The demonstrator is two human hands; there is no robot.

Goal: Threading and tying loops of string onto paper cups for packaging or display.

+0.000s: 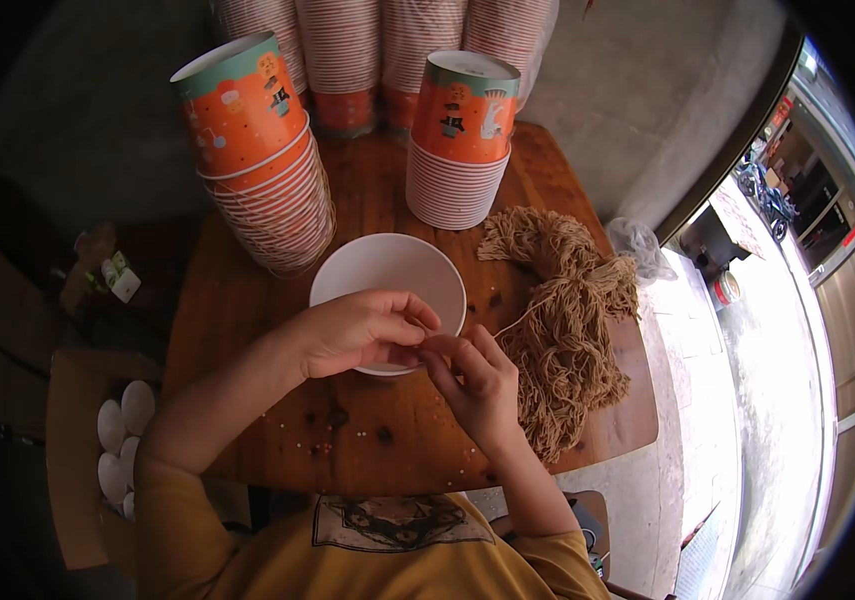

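Observation:
Both hands meet fingertip to fingertip over the near rim of a white round paper tub (387, 262). My left hand (362, 335) is closed in a pinch; what sits between its fingers is too small to make out. My right hand (477, 385) is closed too, its fingertips pinched on a thin tan string (513, 324). That string runs to a thick bundle of tan cord (572, 330), which lies looped and loose on the table just right of my right hand. The tub stands upright, and my hands hide its near side.
On the wooden table (237, 400) stand two stacks of orange-and-green paper tubs, one tilted at left (257, 150), one at right (465, 140). Wrapped stacks (342, 60) rise behind. Small beads lie near the front edge. A cardboard box (77, 450) holds white cups at lower left.

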